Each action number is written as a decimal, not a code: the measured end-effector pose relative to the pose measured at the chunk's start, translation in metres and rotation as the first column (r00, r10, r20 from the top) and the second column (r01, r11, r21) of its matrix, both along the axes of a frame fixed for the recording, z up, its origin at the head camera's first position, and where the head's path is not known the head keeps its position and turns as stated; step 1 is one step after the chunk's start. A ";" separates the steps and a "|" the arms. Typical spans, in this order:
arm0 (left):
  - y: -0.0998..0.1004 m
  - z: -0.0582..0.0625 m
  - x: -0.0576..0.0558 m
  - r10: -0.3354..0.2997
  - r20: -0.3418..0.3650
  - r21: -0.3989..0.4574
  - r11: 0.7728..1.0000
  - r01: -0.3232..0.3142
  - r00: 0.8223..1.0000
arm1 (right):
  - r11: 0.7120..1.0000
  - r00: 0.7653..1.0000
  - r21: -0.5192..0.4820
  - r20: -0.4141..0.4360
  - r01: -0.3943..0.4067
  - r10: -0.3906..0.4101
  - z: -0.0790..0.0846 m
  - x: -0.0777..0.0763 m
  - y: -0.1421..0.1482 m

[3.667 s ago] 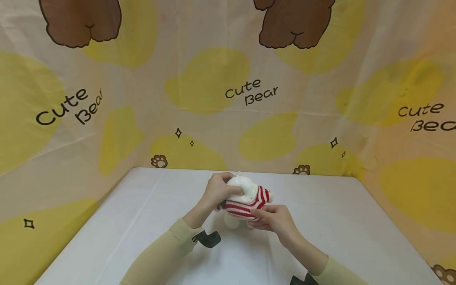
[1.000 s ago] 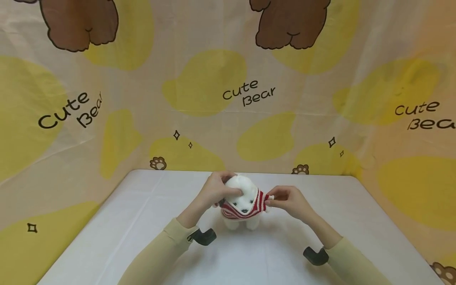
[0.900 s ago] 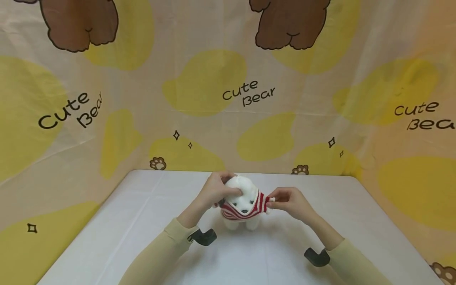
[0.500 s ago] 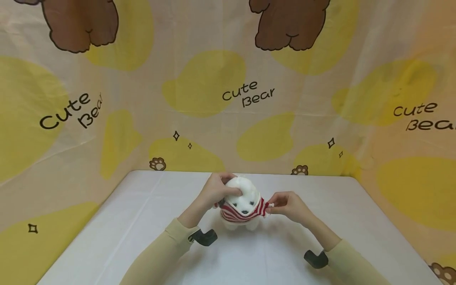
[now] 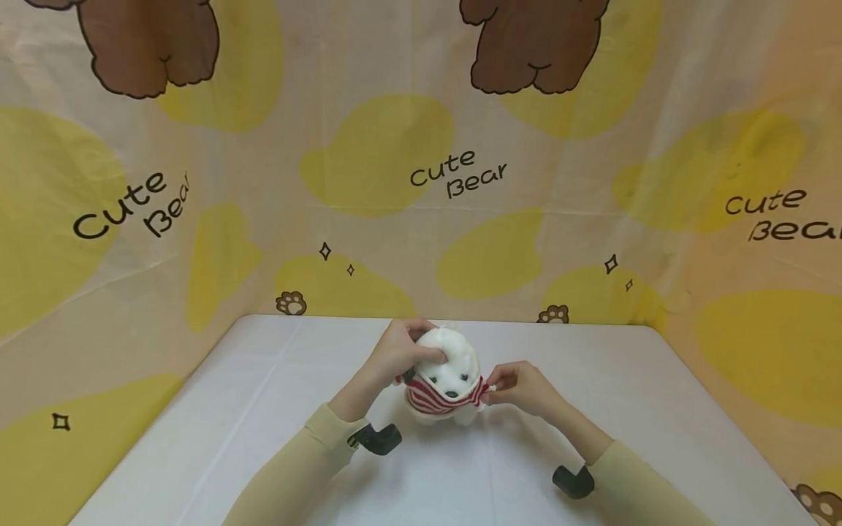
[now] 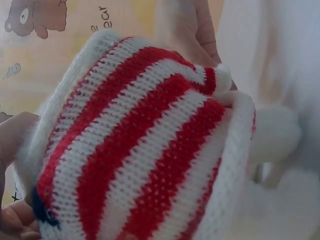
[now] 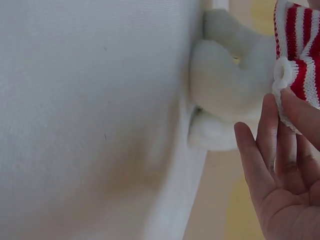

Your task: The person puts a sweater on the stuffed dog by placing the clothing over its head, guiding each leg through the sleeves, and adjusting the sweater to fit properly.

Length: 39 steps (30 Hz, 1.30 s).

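A white plush animal (image 5: pixel 460 354) with dark eyes and nose stands at mid-table, its head tipped forward. Around its face and upper body is a red-and-white striped knitted sweater (image 5: pixel 434 400), which fills much of the left wrist view. My left hand (image 5: pixel 397 356) grips the plush head, thumb across its top and fingers behind it, mostly hidden. At the other side, my right hand (image 5: pixel 522 387) pinches the sweater's sleeve near its white cuff. In the right wrist view, thumb and fingertips (image 7: pixel 268 102) meet at that white knitted edge, beside the bare plush legs (image 7: pixel 215 75).
Plush and hands are over a white-covered table (image 5: pixel 316 467). A printed bear-pattern cloth (image 5: pixel 368 161) hangs behind it and along both sides. A black wrist mount (image 5: pixel 378 440) sits on the left forearm, another black mount (image 5: pixel 574 482) on the right.
Earlier, the plush face was hidden and my right hand held the sweater's front. Since then that hand moved to the sleeve, and over the last second it drew the sleeve down and inward.
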<state>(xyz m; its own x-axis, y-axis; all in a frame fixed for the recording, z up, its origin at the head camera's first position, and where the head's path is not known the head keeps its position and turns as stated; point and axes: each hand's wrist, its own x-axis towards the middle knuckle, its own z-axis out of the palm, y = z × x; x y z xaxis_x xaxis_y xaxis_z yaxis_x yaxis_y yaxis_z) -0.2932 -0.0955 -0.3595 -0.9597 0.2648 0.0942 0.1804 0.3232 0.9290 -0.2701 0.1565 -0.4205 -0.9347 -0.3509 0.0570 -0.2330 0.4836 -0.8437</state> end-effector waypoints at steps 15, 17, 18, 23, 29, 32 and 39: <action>0.002 0.000 0.002 0.006 0.003 -0.008 1.000 -0.006 1.000 | 0.984 0.988 0.119 -0.100 0.129 -0.118 -0.003 0.005 -0.019; 0.002 0.000 0.003 0.013 0.003 -0.014 1.000 -0.013 1.000 | 0.980 0.984 0.124 -0.108 0.154 -0.141 -0.004 0.005 -0.021; 0.002 0.000 0.004 0.015 0.002 -0.016 1.000 -0.015 1.000 | 0.979 0.983 0.123 -0.107 0.165 -0.152 -0.005 0.004 -0.022; 0.003 0.000 0.005 0.014 0.002 -0.009 1.000 -0.014 1.000 | 0.964 0.973 0.135 -0.077 0.228 -0.219 -0.011 0.002 -0.025; 0.002 -0.001 0.004 0.019 0.002 -0.016 1.000 -0.019 1.000 | 0.971 0.979 0.133 -0.076 0.200 -0.191 -0.009 0.002 -0.022; 0.001 0.000 0.003 0.025 -0.012 -0.034 0.999 -0.026 1.000 | 0.986 0.991 0.117 -0.074 0.119 -0.111 0.003 0.001 -0.016; -0.002 0.003 0.002 -0.055 -0.083 -0.047 0.998 0.052 0.995 | 0.986 0.991 -0.154 -0.125 -0.070 0.051 0.053 -0.003 -0.019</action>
<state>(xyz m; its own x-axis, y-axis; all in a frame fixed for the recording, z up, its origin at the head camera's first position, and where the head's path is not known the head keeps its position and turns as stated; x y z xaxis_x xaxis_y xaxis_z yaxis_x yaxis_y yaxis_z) -0.2910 -0.0973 -0.3564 -0.9331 0.3214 0.1613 0.2759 0.3521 0.8944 -0.2727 0.1375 -0.3673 -0.8951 -0.3840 0.2265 -0.3617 0.3284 -0.8726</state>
